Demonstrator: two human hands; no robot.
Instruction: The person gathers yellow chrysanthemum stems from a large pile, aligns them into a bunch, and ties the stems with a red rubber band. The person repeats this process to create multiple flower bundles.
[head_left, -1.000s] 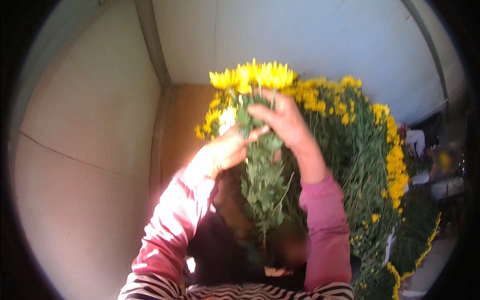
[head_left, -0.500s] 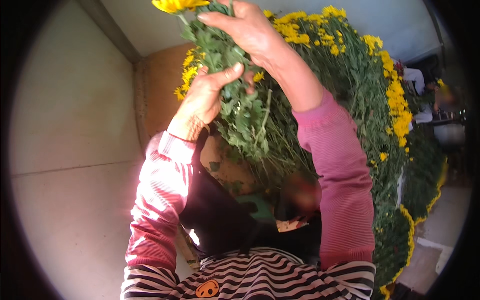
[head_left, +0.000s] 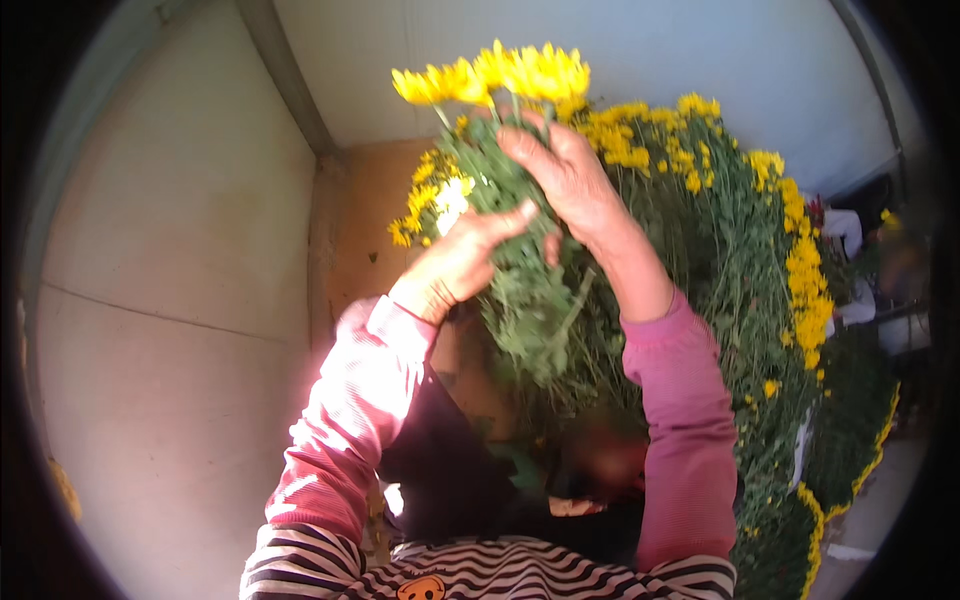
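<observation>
A bunch of yellow chrysanthemums [head_left: 497,77] stands upright between my hands, blooms at the top and leafy green stems below. My left hand [head_left: 465,255] is wrapped round the lower stems, its thumb across the front. Higher up, just beneath the blooms, my right hand [head_left: 568,178] grips the same bunch, thumb in front and most fingers hidden behind the leaves. The stem ends hang loose below my left hand, slightly blurred.
A large heap of cut chrysanthemums [head_left: 700,240] spreads behind and to the right, its yellow heads along the outer edge. Pale wall panels [head_left: 180,260] rise at the left and back. A person [head_left: 845,235] is at the far right. More flowers [head_left: 860,440] lie at the lower right.
The bunch and both hands sit lower and further right in the picture, and several blooms now show at the top. The background has shifted too. Both hands keep their hold.
</observation>
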